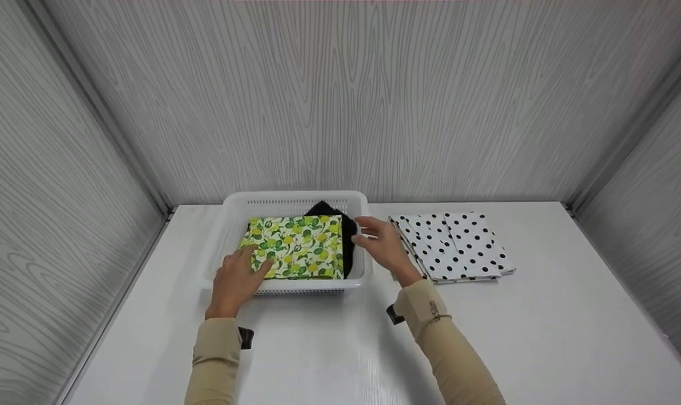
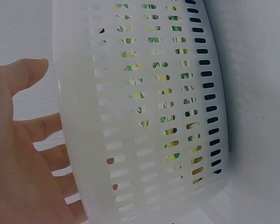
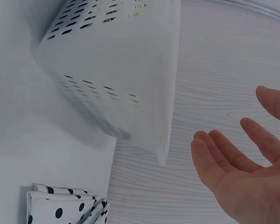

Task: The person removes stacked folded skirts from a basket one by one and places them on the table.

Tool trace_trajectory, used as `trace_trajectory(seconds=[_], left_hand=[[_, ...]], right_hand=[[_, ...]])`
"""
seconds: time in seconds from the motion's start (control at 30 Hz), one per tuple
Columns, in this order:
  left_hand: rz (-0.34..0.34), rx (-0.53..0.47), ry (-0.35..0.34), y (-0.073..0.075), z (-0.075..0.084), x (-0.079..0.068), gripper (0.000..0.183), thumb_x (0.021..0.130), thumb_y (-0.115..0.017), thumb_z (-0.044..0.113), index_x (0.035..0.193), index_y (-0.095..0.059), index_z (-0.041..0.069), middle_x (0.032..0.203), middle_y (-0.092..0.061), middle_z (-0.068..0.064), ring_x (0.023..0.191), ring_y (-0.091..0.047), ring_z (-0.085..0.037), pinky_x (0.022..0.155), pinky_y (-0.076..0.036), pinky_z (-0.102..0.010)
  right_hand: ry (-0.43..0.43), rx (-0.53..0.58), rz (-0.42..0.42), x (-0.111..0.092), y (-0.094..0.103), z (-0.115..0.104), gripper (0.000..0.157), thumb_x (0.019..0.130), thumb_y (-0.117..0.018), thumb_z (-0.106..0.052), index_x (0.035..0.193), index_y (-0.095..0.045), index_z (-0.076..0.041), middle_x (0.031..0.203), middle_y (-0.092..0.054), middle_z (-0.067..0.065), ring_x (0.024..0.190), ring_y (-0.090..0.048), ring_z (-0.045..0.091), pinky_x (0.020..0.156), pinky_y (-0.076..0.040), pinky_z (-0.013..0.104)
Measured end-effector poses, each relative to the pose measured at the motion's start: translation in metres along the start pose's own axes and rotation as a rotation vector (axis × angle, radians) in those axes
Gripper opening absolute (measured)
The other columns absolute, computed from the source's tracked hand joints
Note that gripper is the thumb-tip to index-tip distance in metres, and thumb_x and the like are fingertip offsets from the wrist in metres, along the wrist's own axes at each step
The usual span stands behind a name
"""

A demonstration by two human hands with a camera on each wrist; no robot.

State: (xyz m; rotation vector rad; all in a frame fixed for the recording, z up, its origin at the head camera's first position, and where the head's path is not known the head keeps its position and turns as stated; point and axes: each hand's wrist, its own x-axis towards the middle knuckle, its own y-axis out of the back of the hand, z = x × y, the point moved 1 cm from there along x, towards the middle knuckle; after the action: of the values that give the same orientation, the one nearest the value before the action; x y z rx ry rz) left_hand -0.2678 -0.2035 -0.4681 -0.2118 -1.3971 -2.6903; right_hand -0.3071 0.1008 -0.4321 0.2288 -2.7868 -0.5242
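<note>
Supporting counter [image 1: 532, 343]: white, glossy.
Enclosing walls [image 1: 307, 101]: grey, wood-grained, three sides.
Fruit-print cloth [image 1: 298, 247]: folded, inside white basket [image 1: 295, 194].
Dotted cloth [image 1: 467, 244]: right of basket.
Left hand [image 1: 238, 281]: fingers spread, contact unclear.
Right hand [image 1: 385, 246]: relaxed, empty, near basket's right rim.

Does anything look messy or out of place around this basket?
Slightly: inside the white basket, black fabric juts unevenly from beneath the folded fruit-print cloth. To its right, layers of polka-dot fabric don't line up at the edges. I see no spill.
</note>
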Motion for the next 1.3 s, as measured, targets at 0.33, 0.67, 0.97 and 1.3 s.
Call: trace_trajectory(seconds=[0.33, 0.67, 0.97, 1.3], left_hand=[[-0.027, -0.005, 0.061, -0.001, -0.012, 0.012, 0.062, 0.101, -0.058, 0.036, 0.147, -0.047, -0.004, 0.144, -0.049, -0.031, 0.128, -0.047, -0.048, 0.1, -0.041, -0.063], [-0.064, 0.01, 0.094, -0.003, -0.025, 0.035, 0.063, 0.098, -0.065, 0.031, 0.146, -0.047, -0.005, 0.139, -0.053, -0.031, 0.125, -0.051, -0.049, 0.097, -0.045, -0.063], [-0.073, -0.107, 0.13, -0.005, -0.032, 0.055, 0.061, 0.095, -0.069, 0.021, 0.146, -0.049, -0.004, 0.148, -0.047, -0.027, 0.132, -0.047, -0.045, 0.104, -0.041, -0.059], [-0.004, -0.227, 0.164, 0.0, -0.035, 0.053, 0.054, 0.096, -0.066, 0.019, 0.143, -0.054, -0.003, 0.147, -0.05, -0.025, 0.114, -0.06, -0.04, 0.093, -0.049, -0.055]], right_hand=[[-0.128, 0.046, -0.08, 0.007, -0.027, 0.004, 0.046, 0.098, -0.063, -0.006, 0.141, -0.054, 0.007, 0.142, -0.054, 0.026, 0.129, -0.054, 0.038, 0.104, -0.046, 0.045], [-0.224, 0.039, -0.141, 0.014, -0.055, 0.013, 0.049, 0.099, -0.061, -0.009, 0.145, -0.05, 0.004, 0.148, -0.047, 0.023, 0.13, -0.051, 0.037, 0.102, -0.047, 0.048], [-0.358, -0.042, -0.165, 0.027, -0.073, 0.019, 0.06, 0.098, -0.066, -0.01, 0.151, -0.042, 0.002, 0.157, -0.037, 0.022, 0.14, -0.04, 0.038, 0.106, -0.043, 0.05], [-0.403, -0.037, -0.194, 0.031, -0.078, 0.025, 0.066, 0.096, -0.067, -0.011, 0.154, -0.037, 0.002, 0.157, -0.037, 0.022, 0.142, -0.038, 0.038, 0.11, -0.04, 0.051]])
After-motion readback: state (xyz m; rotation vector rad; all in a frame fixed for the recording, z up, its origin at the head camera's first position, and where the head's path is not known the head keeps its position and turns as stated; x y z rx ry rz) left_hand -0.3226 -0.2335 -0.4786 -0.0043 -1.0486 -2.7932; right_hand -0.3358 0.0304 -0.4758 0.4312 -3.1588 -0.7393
